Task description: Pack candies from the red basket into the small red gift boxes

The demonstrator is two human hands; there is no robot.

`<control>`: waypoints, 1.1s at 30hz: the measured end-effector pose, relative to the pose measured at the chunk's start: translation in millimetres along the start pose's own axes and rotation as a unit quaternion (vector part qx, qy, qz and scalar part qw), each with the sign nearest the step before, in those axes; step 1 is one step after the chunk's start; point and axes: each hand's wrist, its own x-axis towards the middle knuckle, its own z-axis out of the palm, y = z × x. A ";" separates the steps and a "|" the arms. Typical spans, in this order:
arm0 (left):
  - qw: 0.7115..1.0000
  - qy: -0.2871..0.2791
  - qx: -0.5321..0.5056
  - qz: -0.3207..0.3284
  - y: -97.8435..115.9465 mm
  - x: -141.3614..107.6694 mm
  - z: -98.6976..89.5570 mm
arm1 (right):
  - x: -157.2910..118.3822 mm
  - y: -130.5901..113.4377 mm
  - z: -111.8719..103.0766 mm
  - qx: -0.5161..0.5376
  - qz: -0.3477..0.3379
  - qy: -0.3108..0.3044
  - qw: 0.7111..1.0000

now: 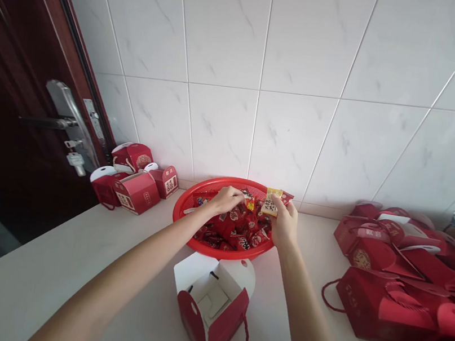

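Observation:
My right hand (286,222) is closed on a yellow-and-white snack packet (271,204), with a red packet (286,197) also in its grip, above the basket's right side. My left hand (227,200) reaches into the red plastic basket (179,220), fingers pinched together at a small gold-and-red wrapped piece; what they grip, if anything, is hidden. Mostly red wrapped sweets (232,225) fill the basket. In front of it, between my forearms, stands a red gift box (211,305) with its flaps apart, showing a white inside and a red rope handle.
Several closed red boxes (139,188) stand at the left, near a dark door (33,67) with keys in its lock. Many more red boxes (386,308) are crowded along the right of the white tabletop (130,247). A tiled wall (216,129) rises behind.

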 end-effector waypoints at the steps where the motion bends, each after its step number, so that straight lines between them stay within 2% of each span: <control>1: 1.000 0.005 0.001 -0.002 -1.1 0.6 0.1 | -0.2 -0.4 0.4 0.001 0.000 -0.001 1.000; 5: 1.000 0.017 0.017 -0.004 -3.1 2.5 0.1 | -0.6 -1.3 1.8 0.001 0.002 -0.006 1.000; 13: 0.995 -0.001 0.100 -0.019 -4.7 -2.2 -2.6 | -1.2 -1.1 0.8 -0.007 0.000 -0.007 1.000; 17: 0.991 -0.007 0.134 -0.001 3.8 -6.8 -6.9 | -1.3 -1.5 0.5 -0.007 -0.001 -0.014 1.000; 20: 0.989 -0.068 0.128 0.037 19.4 -13.2 -9.0 | -0.8 -0.9 -0.1 -0.007 -0.004 -0.014 1.000; 23: 0.972 -0.195 0.115 0.057 33.1 -22.8 -8.8 | -0.4 0.0 -0.4 -0.006 -0.006 -0.015 1.000; 25: 0.957 -0.261 0.115 0.049 37.8 -29.1 -8.7 | -0.4 0.4 -0.3 -0.006 -0.006 -0.017 1.000; 28: 0.947 -0.295 0.121 0.029 40.0 -35.3 -10.1 | -0.7 0.2 0.1 -0.007 -0.006 -0.019 1.000; 33: 0.947 -0.301 0.109 0.019 41.0 -38.5 -11.3 | -1.7 -1.3 0.2 -0.011 0.000 -0.031 0.999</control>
